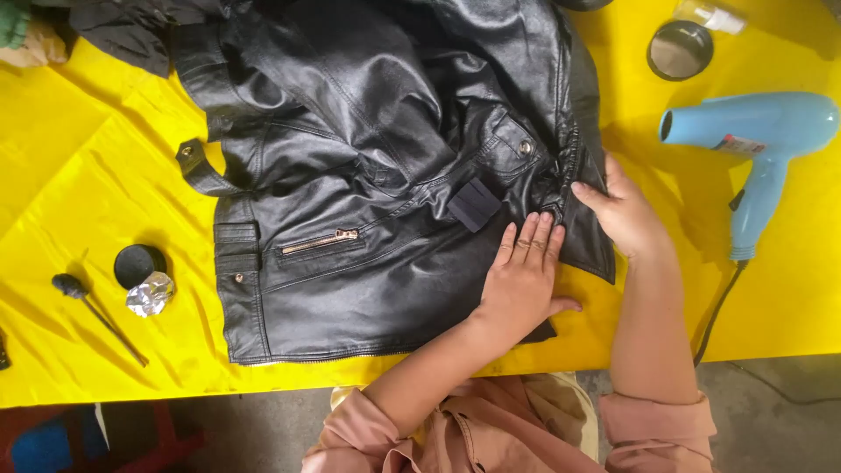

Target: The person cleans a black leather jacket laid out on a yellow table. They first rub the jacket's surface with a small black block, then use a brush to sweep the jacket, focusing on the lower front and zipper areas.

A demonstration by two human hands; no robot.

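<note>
- Head view, hands: the left hand [524, 267] is laid flat and open, fingers together, on the front panel of a black leather jacket [368, 166]; nothing is gripped by it.
- The right hand [624, 213] is set at 3 o'clock of the left hand, its fingers curled onto the jacket's edge near the zip line; whether the leather is actually pinched cannot be told.
- The jacket is spread on the yellow-covered table [79, 175], filling the middle of the frame from 12 o'clock downward.
- A small dark sponge block [474, 204] is seen lying on the jacket, just at 11 o'clock of the left hand, apart from both hands.
- A pocket zip with a copper-coloured pull [321, 242] is seen at 9 o'clock of the sponge block.
- At 3 o'clock of the jacket a light blue hair dryer [760, 140] is laid on the table, its cord hanging over the near edge.
- At 1 o'clock a round tin lid [680, 50] is placed.
- At 8 o'clock of the jacket a small black round tin [137, 263], a crumpled piece of foil [151, 294] touching it, and a dauber brush [96, 317] are found.
</note>
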